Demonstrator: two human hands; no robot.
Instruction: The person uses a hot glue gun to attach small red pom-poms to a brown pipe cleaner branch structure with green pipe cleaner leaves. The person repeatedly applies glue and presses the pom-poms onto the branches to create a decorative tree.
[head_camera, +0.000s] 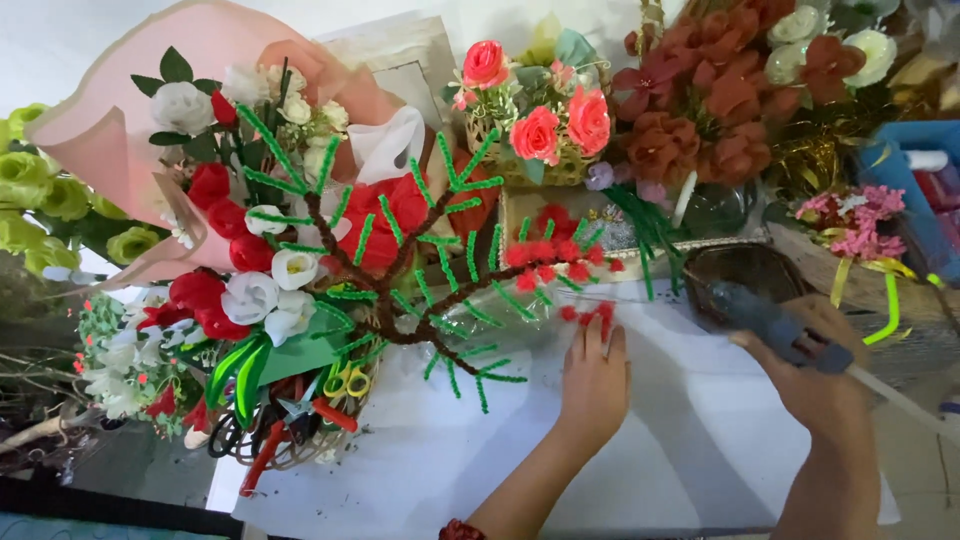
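White paper (640, 440) covers the counter under both our hands, and it's the biggest thing close to us. Up and to the left of the left grip, a large bouquet (240, 200) in pink wrap lies with red and white blooms. Beyond the fingertips, further back, sits a small basket of coral roses (540, 120), and above the right grip a mass of rust-red flowers (720, 90).

Now the main piece: the pipe-cleaner tree (420, 270), brown twisted trunk, green fuzzy twigs spreading out, lying just left of and touching distance from our left hand (592, 375). That hand rests flat on the paper, fingers together and extended, tips pinching or pressing a small red pompom cluster (590, 315) at the end of a branch; we cannot tell whether it's truly clamped. More red pompoms (550, 255) already sit along the upper branch just above those fingertips, so one limb looks dressed, while the green twigs down toward the trunk's lower side are bare. We'd judge the decorating partly done.

Our right hand (815, 375) is wrapped tight around a blue glue gun (770, 320), nozzle pointing left toward the other hand, well apart from the branch. Just above it, a dark bowl (750, 270). Smallest: yellow-handled scissors (347, 382) in a basket left of the trunk's base.
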